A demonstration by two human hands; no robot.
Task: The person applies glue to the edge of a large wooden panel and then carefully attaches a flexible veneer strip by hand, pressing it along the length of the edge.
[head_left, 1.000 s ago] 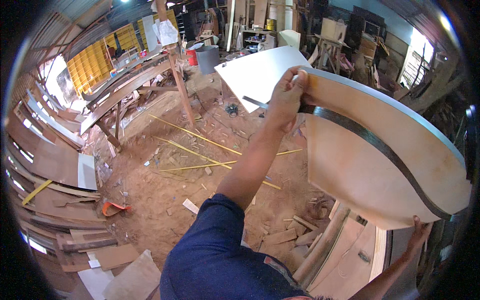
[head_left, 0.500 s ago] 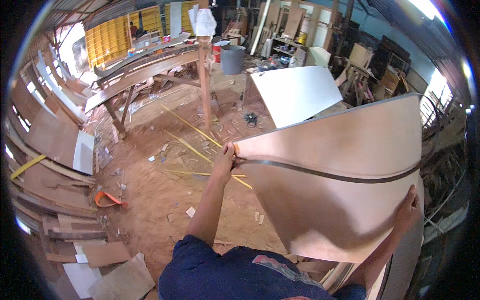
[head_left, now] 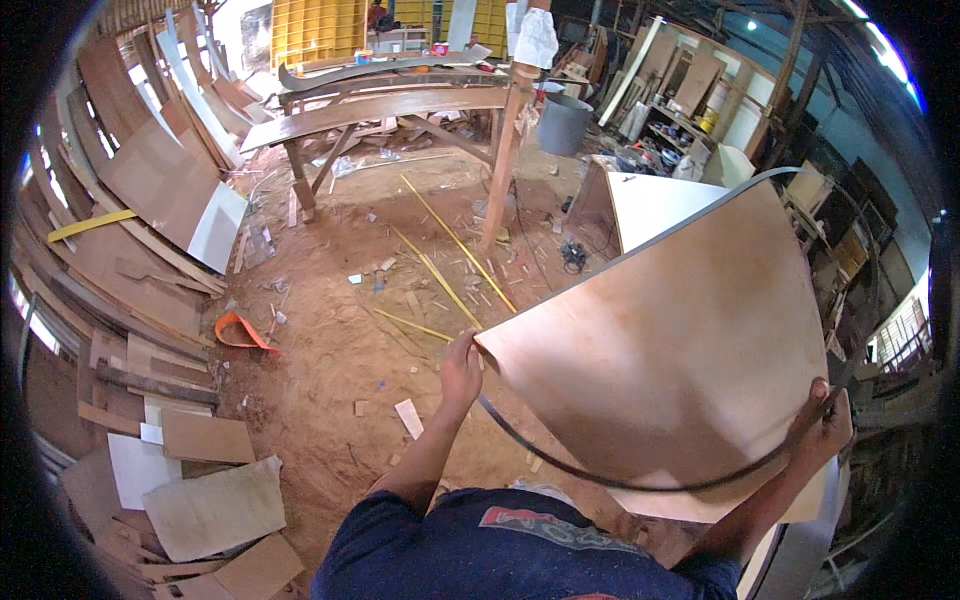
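Note:
A large, thin light-brown wooden sheet [head_left: 660, 320] with a dark far edge slants across the right side in front of me. My left hand [head_left: 462, 368] is closed on its near-left corner. From beside my left wrist, a long, narrow dark strip [head_left: 650, 487] sags in a curve below the sheet and runs up to the right. My right hand [head_left: 825, 420] is closed at the sheet's right side, where the strip reaches it. Its fingers are curled round the strip; whether they also pinch the sheet is hidden. A pale board lies under the curve.
A white-topped table [head_left: 660, 205] stands behind the sheet. A long wooden workbench [head_left: 390, 112] crosses the far left. Boards [head_left: 160, 185] lean along the left side. On the dirt floor lie yellow strips [head_left: 440, 280], an orange band [head_left: 240, 332] and wood scraps.
The sheet's upper surface has spread toward me, and the dark strip has dropped from across it to below it. My left hand is lower; my right fingers have curled inward. The view has shifted left.

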